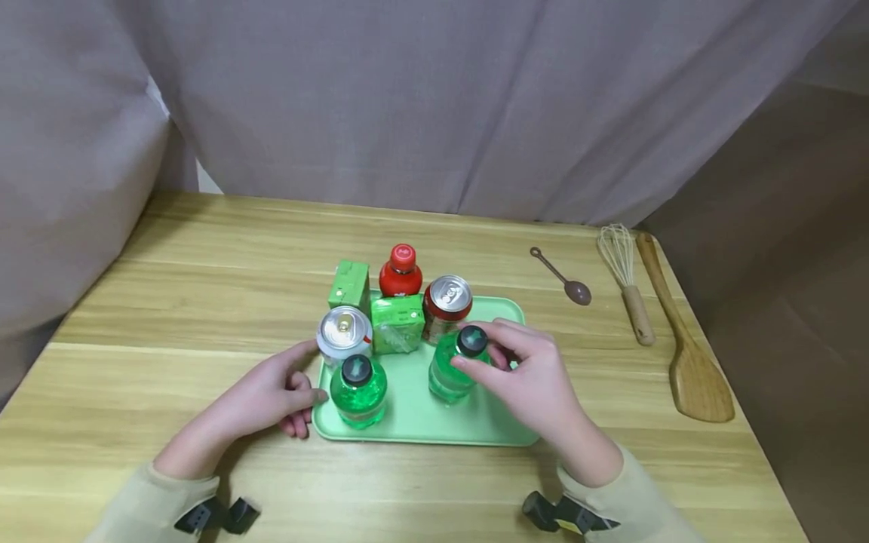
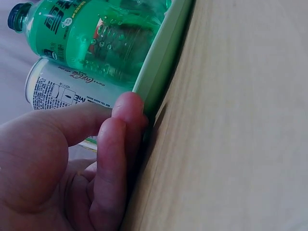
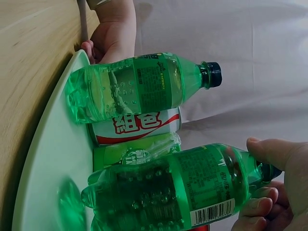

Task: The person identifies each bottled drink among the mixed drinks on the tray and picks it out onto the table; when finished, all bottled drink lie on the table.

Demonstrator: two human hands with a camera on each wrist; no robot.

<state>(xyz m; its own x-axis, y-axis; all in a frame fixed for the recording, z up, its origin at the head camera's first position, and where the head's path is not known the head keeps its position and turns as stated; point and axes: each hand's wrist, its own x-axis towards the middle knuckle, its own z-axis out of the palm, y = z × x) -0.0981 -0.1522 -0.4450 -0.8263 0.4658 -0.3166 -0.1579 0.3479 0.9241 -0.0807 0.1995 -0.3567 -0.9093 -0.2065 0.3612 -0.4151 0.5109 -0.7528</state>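
My right hand (image 1: 526, 369) pinches a green soda bottle (image 1: 444, 377) by its neck, just below the dark cap. In the right wrist view a gap shows between this bottle (image 3: 159, 192) and the light green tray (image 3: 41, 168). My left hand (image 1: 278, 396) grips the left edge of the tray (image 1: 434, 430), thumb tip on the rim and other fingers curled beside it. Near that hand, a second green soda bottle (image 1: 360, 396) stands in the tray's front left corner. Behind it is a silver-white Coca-Cola can (image 1: 345, 332).
Two green drink cartons (image 1: 398, 324) (image 1: 350, 283), a dark red can (image 1: 446, 302) and a red-capped bottle (image 1: 401, 275) stand toward the back. On the table's right lie a brown spoon (image 1: 575, 292), a whisk (image 1: 631, 302) and a wooden spatula (image 1: 699, 377). Grey curtains (image 1: 407, 105) hang behind.
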